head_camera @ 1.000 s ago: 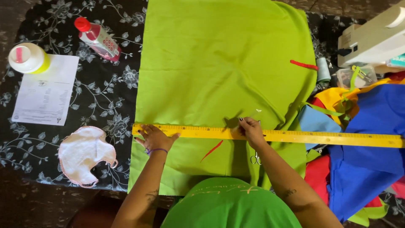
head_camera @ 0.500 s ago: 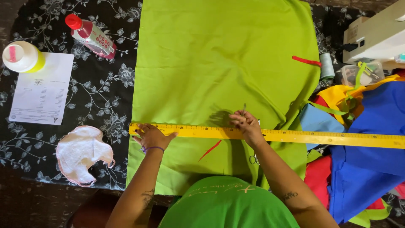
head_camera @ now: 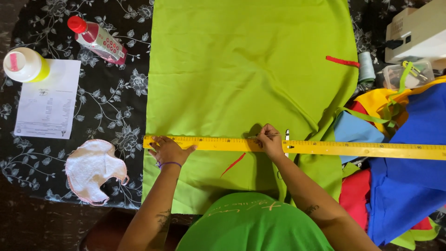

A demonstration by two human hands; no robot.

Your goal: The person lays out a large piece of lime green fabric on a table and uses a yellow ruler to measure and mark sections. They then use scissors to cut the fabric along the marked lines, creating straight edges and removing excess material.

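Head view: left hand (head_camera: 168,149) is lying flat, fingers spread, pinning the yellow ruler (head_camera: 297,147) across the green fabric (head_camera: 241,69) so it's not slipping. Right hand (head_camera: 269,141) is pinching a thin marker at the ruler's top edge, tracing along it. 1 red strip (head_camera: 342,61) is lying at the fabric's right edge.

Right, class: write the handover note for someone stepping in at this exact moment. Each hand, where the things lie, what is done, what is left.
Left hand: flat on the yellow ruler near its left end, pinning it to the green fabric.
Right hand: at the ruler's upper edge, pinching a thin marking tool too small to identify.
Fabric is spread on the floral tablecloth; the ruler lies across its lower part.
Done: ruler laid.
Left: no drawn line is visible along the ruler.
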